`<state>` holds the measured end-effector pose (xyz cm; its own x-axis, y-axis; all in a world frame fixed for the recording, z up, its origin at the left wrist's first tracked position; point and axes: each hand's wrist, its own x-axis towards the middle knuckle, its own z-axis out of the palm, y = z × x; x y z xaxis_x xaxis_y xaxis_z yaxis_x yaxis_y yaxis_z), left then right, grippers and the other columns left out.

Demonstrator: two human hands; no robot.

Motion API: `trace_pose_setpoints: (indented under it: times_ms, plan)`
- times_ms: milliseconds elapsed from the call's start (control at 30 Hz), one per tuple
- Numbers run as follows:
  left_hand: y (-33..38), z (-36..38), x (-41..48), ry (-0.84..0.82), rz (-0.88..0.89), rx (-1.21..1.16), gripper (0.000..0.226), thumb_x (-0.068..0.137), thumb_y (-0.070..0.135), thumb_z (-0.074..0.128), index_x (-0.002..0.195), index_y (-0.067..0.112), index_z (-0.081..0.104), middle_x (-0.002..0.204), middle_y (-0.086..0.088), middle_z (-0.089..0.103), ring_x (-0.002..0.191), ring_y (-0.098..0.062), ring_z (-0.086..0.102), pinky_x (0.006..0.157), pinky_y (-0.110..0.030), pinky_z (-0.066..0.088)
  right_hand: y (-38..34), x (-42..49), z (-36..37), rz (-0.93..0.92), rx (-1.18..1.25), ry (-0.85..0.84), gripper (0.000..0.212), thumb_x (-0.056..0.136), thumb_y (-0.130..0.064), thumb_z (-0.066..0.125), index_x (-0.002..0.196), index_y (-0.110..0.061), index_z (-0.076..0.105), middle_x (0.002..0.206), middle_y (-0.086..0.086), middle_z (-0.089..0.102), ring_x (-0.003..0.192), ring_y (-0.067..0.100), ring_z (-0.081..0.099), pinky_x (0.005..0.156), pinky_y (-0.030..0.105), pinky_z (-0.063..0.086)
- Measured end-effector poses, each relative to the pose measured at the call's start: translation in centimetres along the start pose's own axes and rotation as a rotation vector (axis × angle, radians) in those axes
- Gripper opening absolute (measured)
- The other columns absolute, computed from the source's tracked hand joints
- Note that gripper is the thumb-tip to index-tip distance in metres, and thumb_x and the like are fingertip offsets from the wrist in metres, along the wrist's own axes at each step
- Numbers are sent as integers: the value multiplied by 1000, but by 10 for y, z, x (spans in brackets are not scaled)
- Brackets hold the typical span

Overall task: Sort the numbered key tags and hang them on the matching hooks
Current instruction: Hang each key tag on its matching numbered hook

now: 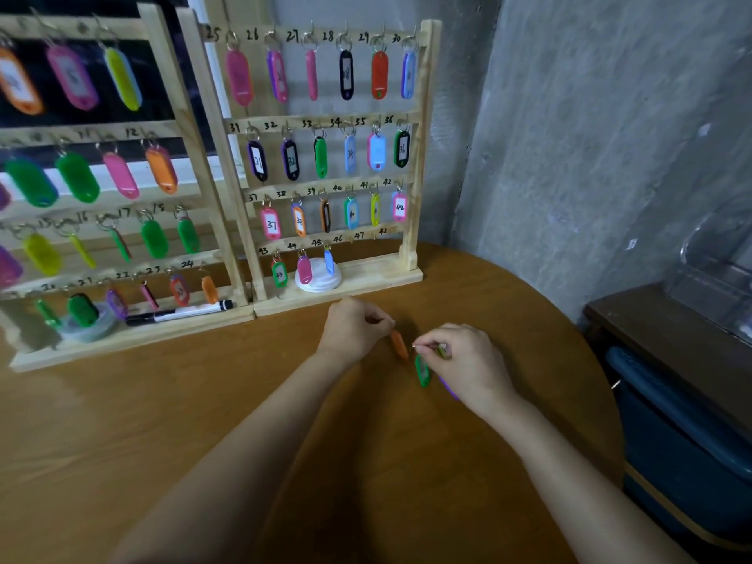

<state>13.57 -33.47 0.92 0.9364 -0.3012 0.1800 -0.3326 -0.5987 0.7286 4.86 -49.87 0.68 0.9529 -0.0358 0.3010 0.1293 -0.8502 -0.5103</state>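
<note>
While beside concrete wall (pixel 569 116), wooden table (pixel 162 421)

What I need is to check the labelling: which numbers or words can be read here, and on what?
"25" to "30": top rail of the right rack
"31" to "36": second rail
"37" to "42": third rail
"43" to "48": bottom rail
"31": black tag
"42": pink tag
"12", "17", "18", "22", "23", "24": left rack; its other numbers are blurred
Orange tag and green tag in front: unreadable
</note>
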Motion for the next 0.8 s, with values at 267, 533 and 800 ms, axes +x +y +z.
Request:
trace_pose_setpoints:
  times_ms: [267, 533, 800]
  plan:
    - [-7, -30, 9, 88, -7, 27, 8, 83, 10, 72, 78, 12, 77, 78, 1, 72, 73, -5, 61, 65, -8, 45, -28, 41, -11, 14, 11, -30, 6, 85, -35, 70, 88, -35, 75, 66, -24, 53, 67, 3, 43, 52, 17, 27]
    - [-17, -52, 36, 192, -18, 37, 6, 80, 9, 73, 80, 9, 79, 80, -4, 75, 69, -7, 60, 65, -20, 47, -46, 87, 3, 46, 43, 25, 4, 83, -36, 71, 82, -33, 74, 75, -20, 66, 65, -9, 53, 52, 16, 31]
    - [-17, -54, 71, 287, -69, -66, 7, 84, 12, 71, 82, 14, 78, 80, 0, 72, 64, -9, 57, 61, -14, 44, -46, 121, 20, 14, 46, 49, 8, 87, -31, 68, 84, -29, 75, 86, -13, 71, 79, 5, 61, 63, 24, 46]
